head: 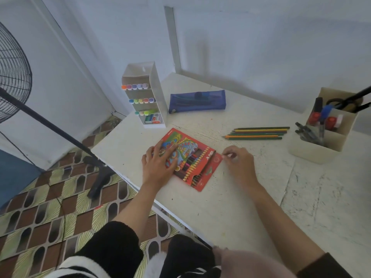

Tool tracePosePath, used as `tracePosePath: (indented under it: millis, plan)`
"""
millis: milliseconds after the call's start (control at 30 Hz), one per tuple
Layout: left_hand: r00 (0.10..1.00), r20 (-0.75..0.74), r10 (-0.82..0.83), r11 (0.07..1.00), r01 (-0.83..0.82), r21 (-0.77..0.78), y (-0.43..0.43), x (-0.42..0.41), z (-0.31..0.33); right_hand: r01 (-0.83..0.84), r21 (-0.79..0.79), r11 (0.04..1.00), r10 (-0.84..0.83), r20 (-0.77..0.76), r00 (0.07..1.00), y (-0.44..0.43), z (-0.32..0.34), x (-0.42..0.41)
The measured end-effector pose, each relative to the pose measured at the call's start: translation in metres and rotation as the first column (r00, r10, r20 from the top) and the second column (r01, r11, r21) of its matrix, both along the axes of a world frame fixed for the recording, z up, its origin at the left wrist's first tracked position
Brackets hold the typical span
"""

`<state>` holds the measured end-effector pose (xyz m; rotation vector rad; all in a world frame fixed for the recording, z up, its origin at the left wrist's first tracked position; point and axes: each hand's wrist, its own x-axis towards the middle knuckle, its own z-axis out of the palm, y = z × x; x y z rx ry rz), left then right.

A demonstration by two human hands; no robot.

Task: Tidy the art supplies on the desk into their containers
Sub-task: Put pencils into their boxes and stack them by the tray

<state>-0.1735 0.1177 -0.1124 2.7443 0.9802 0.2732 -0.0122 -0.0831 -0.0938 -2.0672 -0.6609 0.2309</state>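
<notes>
The red pencil box (208, 169) lies flat near the front-left edge of the white desk (241, 207), flap open, pencils showing; the left hand (158, 165) presses its cover with straight fingers; the right hand (239, 163), fingers curled, pinches the flap's corner. Loose coloured pencils (259, 133) lie beyond it, beside the beige organiser (313, 149).

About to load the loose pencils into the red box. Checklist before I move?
1. Box steadied: left hand lies flat on the colored pencil box. Ok.
2. Box end open: right hand curls at its corner. Cannot tell.
3. Loose colored pencils grouped, apart from the box. Ok.
4. Desk between box and pencils bare. Ok.
5. Pencils boxed: the loose ones lie outside. Not ok.
</notes>
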Motion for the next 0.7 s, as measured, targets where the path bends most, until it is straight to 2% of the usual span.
tracePosePath:
  millis: [233,300,367,400,467,567,700]
  plan:
    - [1.0,0.022,-0.011,0.999,0.012,-0.034,0.001,-0.001,-0.001,0.054,-0.204,0.977,0.006,0.283,0.959,0.0,0.025,0.087]
    - [1.0,0.012,-0.01,0.999,0.01,-0.05,0.002,-0.001,-0.001,0.042,-0.409,0.911,0.086,0.29,0.953,0.006,0.029,0.107]
    - [1.0,0.012,-0.007,0.998,0.008,-0.061,0.001,-0.001,-0.001,0.012,-0.626,0.779,0.182,0.245,0.952,0.01,0.033,0.117]
    - [1.0,0.015,-0.007,0.998,0.008,-0.061,0.001,-0.001,-0.001,0.0,-0.676,0.737,0.2,0.218,0.955,0.012,0.034,0.118]
    - [1.0,0.021,-0.007,0.998,0.008,-0.058,0.002,-0.001,-0.001,0.018,-0.685,0.728,0.184,0.221,0.958,0.013,0.035,0.116]
    - [1.0,0.016,-0.01,0.998,0.011,-0.06,0.003,-0.001,-0.002,0.065,-0.633,0.772,0.145,0.275,0.95,0.009,0.031,0.105]
    - [1.0,0.027,-0.011,0.999,0.012,-0.052,0.003,-0.001,-0.003,0.039,-0.598,0.8,0.127,0.233,0.964,0.0,0.026,0.093]
